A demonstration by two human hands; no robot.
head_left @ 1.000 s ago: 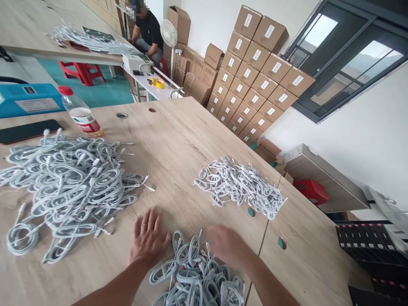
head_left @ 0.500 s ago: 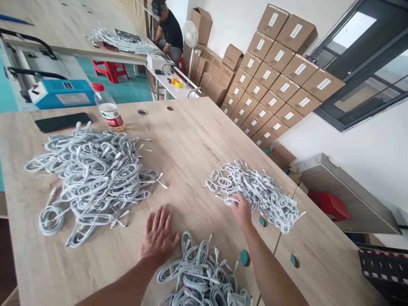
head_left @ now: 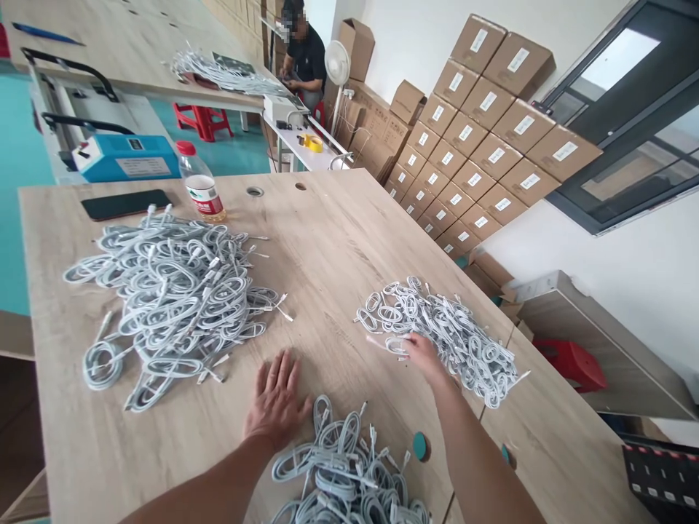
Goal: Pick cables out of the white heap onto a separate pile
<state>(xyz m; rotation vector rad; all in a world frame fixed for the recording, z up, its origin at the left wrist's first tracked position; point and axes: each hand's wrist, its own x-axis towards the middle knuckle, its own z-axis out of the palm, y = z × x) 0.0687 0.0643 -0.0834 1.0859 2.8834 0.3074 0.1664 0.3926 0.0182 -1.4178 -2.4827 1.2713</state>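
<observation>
My left hand (head_left: pixel 277 400) lies flat on the wooden table (head_left: pixel 322 247), palm down with the fingers stretched out and nothing in it. My right hand (head_left: pixel 424 356) has its fingers closed on one coiled white cable (head_left: pixel 395 345), at the near edge of the right-hand cable pile (head_left: pixel 448 327). A loose end of that coil points left. Close in front of me lies another pile of coiled cables (head_left: pixel 349 466), just right of my left hand. The largest cable pile (head_left: pixel 186 291) spreads over the left side of the table.
Behind the left pile are a dark phone (head_left: pixel 127 204) and a red-capped bottle (head_left: pixel 201 185). Beyond the table stand a blue machine (head_left: pixel 128 156), a red stool (head_left: pixel 203 121) and a fan (head_left: pixel 337 64). A person (head_left: pixel 306 58) sits at the back near stacked cartons (head_left: pixel 486 145).
My right hand has shifted slightly right and turned, drawing the coiled cable a little off the pile. The left hand stays flat. The whole view has shifted slightly.
</observation>
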